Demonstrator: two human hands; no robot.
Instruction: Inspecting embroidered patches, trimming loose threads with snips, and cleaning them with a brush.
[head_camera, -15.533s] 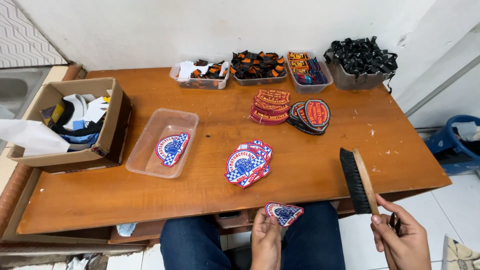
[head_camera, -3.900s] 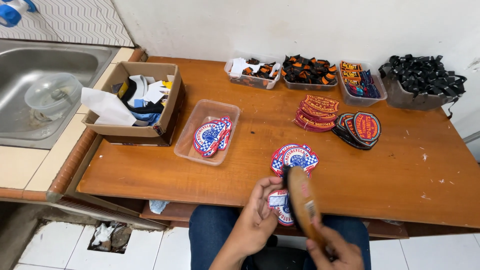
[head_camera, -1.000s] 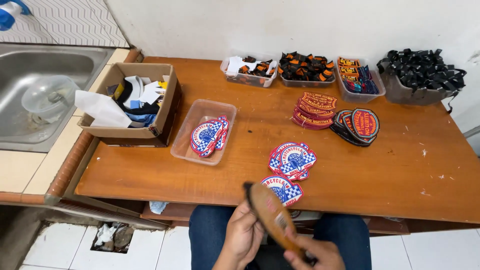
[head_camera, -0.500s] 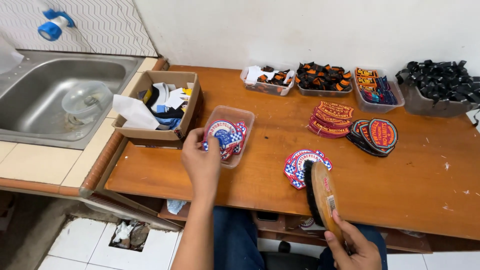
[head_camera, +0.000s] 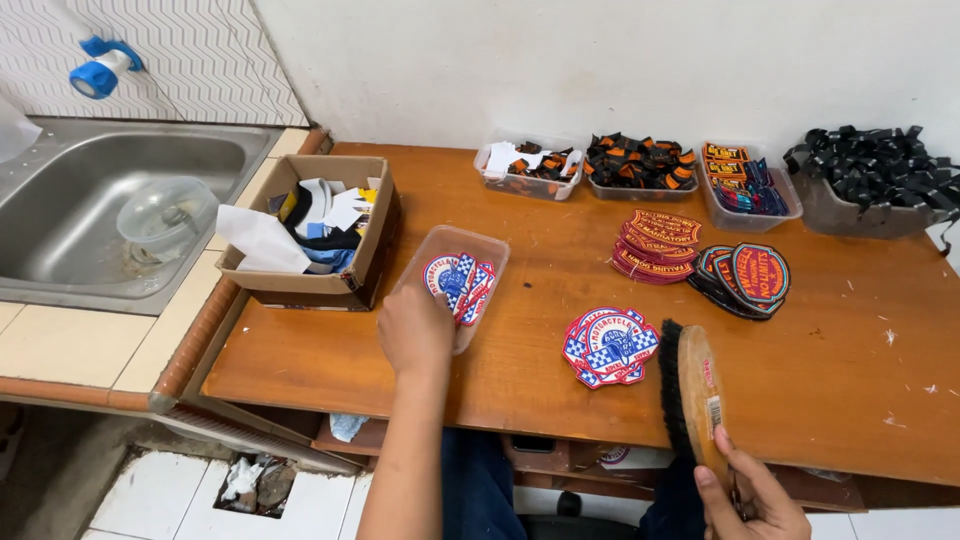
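Wooden brush (head_camera: 693, 400) stands upright in my right hand (head_camera: 752, 495), fingers clamped on its handle at the bench (head_camera: 850, 400) edge. My left hand (head_camera: 415, 328) reaches palm down into the clear tray (head_camera: 490, 262), fingers on round red-white-blue patches (head_camera: 458, 285); whether it grips, I cannot tell. More such patches (head_camera: 610, 347) lie beside the brush.

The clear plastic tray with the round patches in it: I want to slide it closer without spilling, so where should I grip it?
Probably the near short rim of the tray, coming from the table's front edge. The left hand already rests at that end, the patches lie flat inside, and the cardboard box crowds its left side, so a straight pull toward you looks cleanest.
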